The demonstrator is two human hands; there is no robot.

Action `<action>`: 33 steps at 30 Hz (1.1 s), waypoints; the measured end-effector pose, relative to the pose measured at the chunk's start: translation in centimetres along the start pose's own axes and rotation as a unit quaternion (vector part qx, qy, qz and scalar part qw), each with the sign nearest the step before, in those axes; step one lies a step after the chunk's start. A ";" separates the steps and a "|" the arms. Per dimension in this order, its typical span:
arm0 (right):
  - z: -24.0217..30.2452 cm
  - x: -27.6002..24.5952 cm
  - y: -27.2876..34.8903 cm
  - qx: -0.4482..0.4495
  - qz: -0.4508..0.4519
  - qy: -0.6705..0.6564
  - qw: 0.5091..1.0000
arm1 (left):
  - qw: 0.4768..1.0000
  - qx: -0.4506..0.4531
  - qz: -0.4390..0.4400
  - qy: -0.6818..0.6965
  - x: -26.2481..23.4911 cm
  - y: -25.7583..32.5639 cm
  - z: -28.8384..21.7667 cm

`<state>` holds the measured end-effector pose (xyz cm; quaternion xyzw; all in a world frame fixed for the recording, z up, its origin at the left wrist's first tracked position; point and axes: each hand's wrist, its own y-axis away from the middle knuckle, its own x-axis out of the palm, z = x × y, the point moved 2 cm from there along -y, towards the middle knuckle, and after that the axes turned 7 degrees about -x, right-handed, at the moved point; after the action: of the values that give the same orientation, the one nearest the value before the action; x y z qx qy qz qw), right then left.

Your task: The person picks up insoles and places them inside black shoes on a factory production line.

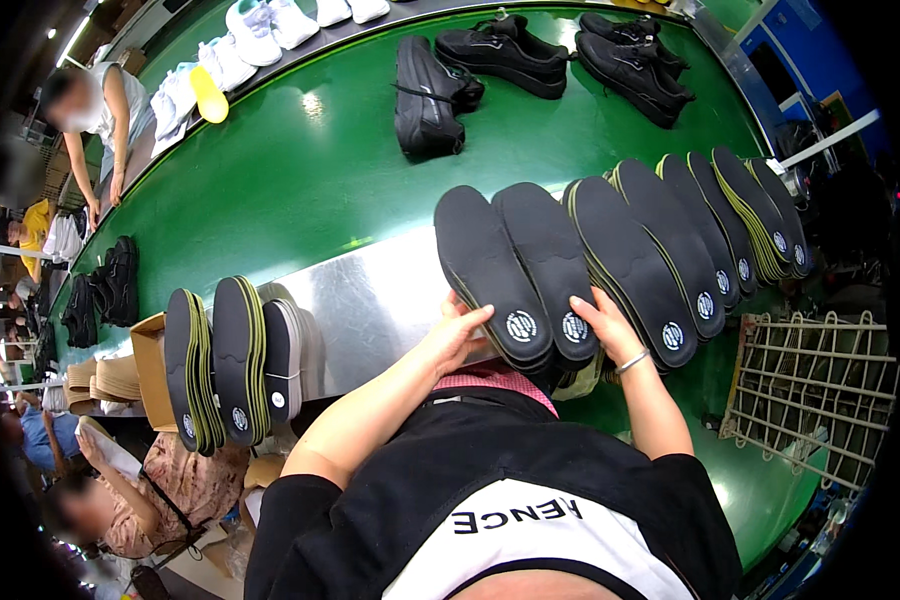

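Two stacks of black shoe insoles lie side by side in front of me, a left stack [480, 250] and a right stack [547, 250], each with a round white print at the heel. My left hand [457, 338] is closed on the outer heel edge of the left stack, its thumb along the side. On the heel of the right stack, my right hand [613, 328] grips from the other side, thumb on top. The undersides of both stacks are hidden, as are some fingers. Just right of them, another insole stack [625, 255] with yellow-green edges lies close to my right hand.
More insole piles [740, 215] continue rightward; others [240, 350] stand left by a cardboard box [152, 370]. Black sneakers [505, 55] sit across the green table [340, 170]. A metal plate [365, 290] lies before me, a wire rack [810, 390] at right. Co-workers [110, 105] are leftward.
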<state>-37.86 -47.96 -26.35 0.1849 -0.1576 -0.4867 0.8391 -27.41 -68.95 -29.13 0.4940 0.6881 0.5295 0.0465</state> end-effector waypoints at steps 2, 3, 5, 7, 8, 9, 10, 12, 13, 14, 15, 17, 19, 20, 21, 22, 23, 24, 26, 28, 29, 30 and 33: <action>2.2 0.8 0.5 0.004 0.015 0.067 0.998 | 0.997 -0.052 0.048 0.007 -1.0 0.6 -0.3; 2.3 0.6 0.4 -0.007 0.003 0.193 0.981 | 0.995 -0.083 0.058 0.007 -1.7 0.6 -0.4; 2.9 -0.5 0.5 0.015 -0.014 0.467 0.884 | 0.992 -0.113 0.059 -0.008 -3.2 0.8 -0.4; 8.3 2.4 2.3 0.015 -0.066 0.593 0.802 | 0.994 -0.098 0.038 -0.028 -4.3 1.8 -1.5; 9.9 3.2 2.4 0.008 -0.087 0.608 0.789 | 0.995 -0.089 0.029 -0.043 -5.3 2.2 -2.1; 11.1 4.1 2.2 -0.089 -0.105 0.556 0.820 | 0.995 -0.081 0.018 -0.063 -6.4 2.8 -2.8; 12.1 5.0 1.5 -0.117 -0.089 0.472 0.869 | 0.994 -0.072 0.007 -0.083 -7.6 3.3 -3.5; 12.8 6.5 -1.5 -0.148 -0.034 0.359 0.921 | 0.992 -0.052 -0.013 -0.118 -9.8 3.8 -4.6; 12.7 7.3 -3.4 -0.146 -0.009 0.350 0.925 | 0.990 -0.041 -0.024 -0.130 -10.8 4.0 -5.0; 12.4 8.2 -5.8 -0.144 0.017 0.340 0.929 | 0.989 -0.030 -0.035 -0.142 -11.8 4.0 -5.5; 11.9 9.1 -8.2 -0.159 0.015 0.342 0.926 | 0.991 -0.030 -0.041 -0.126 -12.6 4.0 -5.9; 10.2 10.5 -13.8 -0.173 0.011 0.334 0.927 | 0.994 -0.024 -0.039 -0.100 -13.8 3.6 -6.3; 9.2 12.0 -18.9 -0.152 -0.006 0.323 0.934 | 0.997 -0.020 -0.038 -0.067 -14.5 3.3 -6.2; 9.1 13.0 -21.2 -0.132 -0.020 0.324 0.937 | 0.998 -0.019 -0.039 -0.050 -14.7 3.1 -6.2; 8.9 13.7 -23.3 -0.111 -0.032 0.323 0.939 | 0.998 -0.018 -0.043 -0.034 -15.0 3.1 -6.2; 8.6 13.5 -25.3 -0.086 -0.055 0.310 0.945 | 0.999 -0.019 -0.039 -0.027 -15.0 2.9 -6.0; 8.3 13.6 -26.8 -0.084 -0.069 0.297 0.949 | 0.999 -0.018 -0.041 -0.020 -15.0 2.6 -5.9; 8.4 13.5 -28.0 -0.083 -0.090 0.281 0.952 | 0.999 -0.017 -0.038 -0.019 -15.1 2.4 -6.0; 9.7 16.0 -28.3 -0.001 -0.018 0.197 0.980 | 0.998 -0.018 -0.056 -0.005 -15.4 2.3 -6.1; 8.5 16.2 -30.6 0.013 -0.008 0.177 0.984 | 0.997 -0.018 -0.072 0.021 -15.8 2.8 -5.9; 9.7 17.4 -30.6 0.013 0.062 0.201 0.978 | 0.996 -0.013 -0.085 0.031 -16.1 3.0 -5.6; 9.6 16.7 -32.1 -0.084 0.073 0.284 0.952 | 0.996 -0.018 -0.080 0.023 -16.1 2.4 -5.5; 19.1 18.7 -28.5 -0.225 0.079 0.480 0.844 | 0.992 -0.012 -0.119 0.034 -16.5 2.2 -4.8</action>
<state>-59.04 -80.38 -21.15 0.1888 0.3642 -0.2910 0.8643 -20.51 -84.38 -32.94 0.3896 0.7366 0.5451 0.0918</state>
